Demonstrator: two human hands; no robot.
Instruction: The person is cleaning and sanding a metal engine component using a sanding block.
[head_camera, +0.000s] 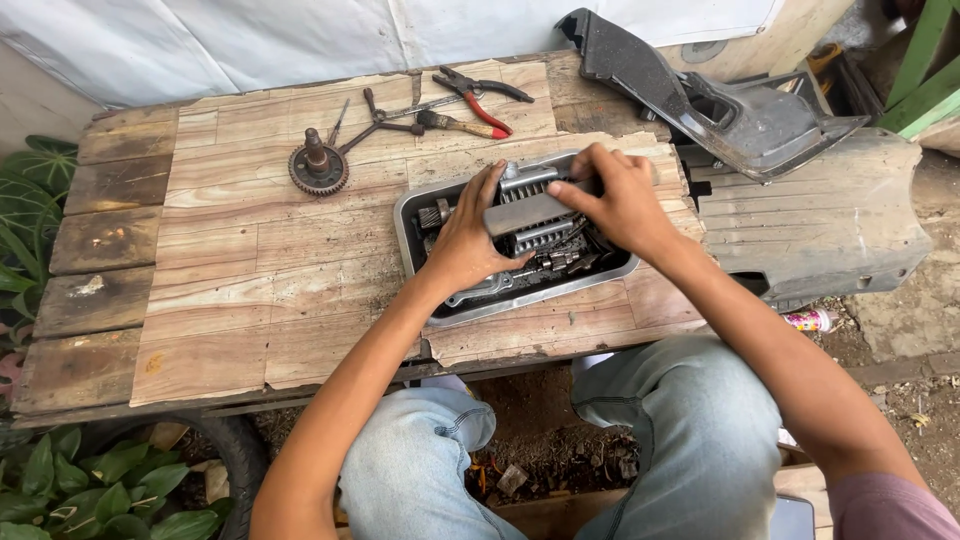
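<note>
A metal tray (415, 235) sits on a low wooden table (250, 270) and holds several greasy engine parts. My left hand (468, 238) and my right hand (622, 200) both grip a finned grey metal engine part (530, 212) over the tray, one hand at each end. Smaller gears and metal pieces (570, 258) lie in the tray beneath it.
A gear with a shaft (318, 166) lies at the table's back left. Red-handled pliers (478, 95), a screwdriver (455, 124) and a small wrench (385, 122) lie behind the tray. Dusty black plastic panels (760, 120) rest at the right. Green plants (90, 480) grow at the left.
</note>
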